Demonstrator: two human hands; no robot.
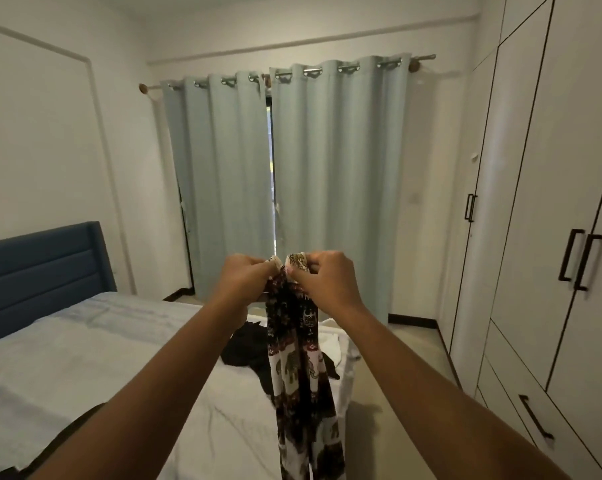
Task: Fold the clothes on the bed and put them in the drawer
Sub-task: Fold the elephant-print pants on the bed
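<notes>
— Where is the patterned garment [301,362] being held?
— Above the bed [85,358], its top edge being pinched by the left hand [246,277] and right hand [324,277], both curled.

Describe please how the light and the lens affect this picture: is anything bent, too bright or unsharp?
In the head view the wide lens bows the wardrobe and tilts the curtain rod; the light is dim and even, with only a thin daylight strip between the curtains; the left hand, right hand and patterned garment are sharp, no glare.
</notes>
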